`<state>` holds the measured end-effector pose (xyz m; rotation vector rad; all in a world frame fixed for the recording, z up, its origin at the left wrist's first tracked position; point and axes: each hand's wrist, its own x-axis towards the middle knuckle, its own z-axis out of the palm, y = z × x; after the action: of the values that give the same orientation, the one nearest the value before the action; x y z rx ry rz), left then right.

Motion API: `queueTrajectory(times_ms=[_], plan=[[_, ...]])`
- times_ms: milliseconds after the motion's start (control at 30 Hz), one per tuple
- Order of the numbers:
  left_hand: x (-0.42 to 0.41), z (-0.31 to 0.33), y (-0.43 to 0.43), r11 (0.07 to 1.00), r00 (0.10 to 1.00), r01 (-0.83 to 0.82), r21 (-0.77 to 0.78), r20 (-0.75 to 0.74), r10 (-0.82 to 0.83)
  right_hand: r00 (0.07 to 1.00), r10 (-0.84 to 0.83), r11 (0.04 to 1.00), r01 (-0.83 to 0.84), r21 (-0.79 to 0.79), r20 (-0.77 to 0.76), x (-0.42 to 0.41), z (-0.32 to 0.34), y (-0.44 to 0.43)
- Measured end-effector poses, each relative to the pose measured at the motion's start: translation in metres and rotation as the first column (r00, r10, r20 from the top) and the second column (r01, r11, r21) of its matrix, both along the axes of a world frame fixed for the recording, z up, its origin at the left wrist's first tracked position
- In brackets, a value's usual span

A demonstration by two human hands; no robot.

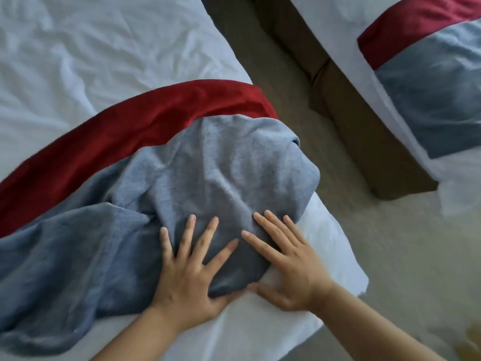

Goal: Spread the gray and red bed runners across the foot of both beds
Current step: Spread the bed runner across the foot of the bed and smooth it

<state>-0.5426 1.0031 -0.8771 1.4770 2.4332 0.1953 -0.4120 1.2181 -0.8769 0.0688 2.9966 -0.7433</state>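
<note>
The near runner [208,162], gray with a red band along its far edge, is bunched at the corner of the near bed [325,259], its long axis running from that corner away to the left. Both hands are laid flat on the bunched gray end with fingers spread wide, nothing gripped: the left hand [187,267] further in from the corner, the right hand [289,261] nearer it. A smoothing stroke toward the corner seems called for. Beyond that corner, the far bed [351,27] already carries its runner [426,82].

Light: soft, even daylight, no glare
Shadows: faint, in fabric folds
Edges: wide-angle bending; near-right corner blurred
</note>
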Motion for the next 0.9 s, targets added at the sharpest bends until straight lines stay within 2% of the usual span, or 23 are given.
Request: queueTrajectory(times_ms=[133,200,267,333,433,500,600,633,700,833,900], plan=[[-0.003,0.011,0.052,0.994,0.997,0.079,0.076,-0.023,-0.078,0.998,-0.046,0.998,0.048,0.051,-0.03,-0.002,-0.003,0.004],[-0.009,0.02,0.076,0.989,0.995,-0.029,0.146,0.1,0.014,0.981,-0.193,0.981,0.194,0.03,-0.034,-0.011,-0.003,-0.002],[-0.016,0.03,0.097,0.963,0.951,-0.211,0.167,0.263,0.162,0.909,-0.413,0.91,0.411,-0.05,-0.054,-0.024,0.0,-0.011],[-0.018,0.035,0.11,0.908,0.859,-0.387,0.159,0.42,0.292,0.787,-0.612,0.788,0.597,-0.15,-0.082,-0.041,0.003,-0.018],[-0.018,0.041,0.115,0.809,0.74,-0.544,0.221,0.581,0.339,0.618,-0.783,0.613,0.742,-0.272,-0.077,-0.071,0.004,-0.018],[-0.017,0.041,0.109,0.707,0.628,-0.659,0.256,0.705,0.329,0.535,-0.841,0.527,0.777,-0.343,-0.082,-0.085,0.005,-0.009],[-0.024,0.041,0.097,0.543,0.378,-0.83,0.13,0.847,0.374,0.46,-0.882,0.454,0.779,-0.432,-0.097,-0.091,0.007,0.018],[-0.03,0.038,0.09,0.493,0.333,-0.864,0.099,0.848,0.412,0.444,-0.891,0.437,0.779,-0.45,-0.094,-0.091,0.009,0.028],[-0.041,0.029,0.079,0.471,0.311,-0.88,0.069,0.832,0.46,0.476,-0.867,0.489,0.754,-0.438,-0.148,-0.093,0.014,0.046],[-0.037,0.018,0.073,0.614,0.35,-0.784,0.088,0.881,0.32,0.616,-0.727,0.687,0.651,-0.322,-0.305,-0.096,0.028,0.071],[-0.033,0.016,0.074,0.619,0.359,-0.777,0.115,0.889,0.285,0.605,-0.718,0.693,0.668,-0.272,-0.344,-0.095,0.031,0.078]])
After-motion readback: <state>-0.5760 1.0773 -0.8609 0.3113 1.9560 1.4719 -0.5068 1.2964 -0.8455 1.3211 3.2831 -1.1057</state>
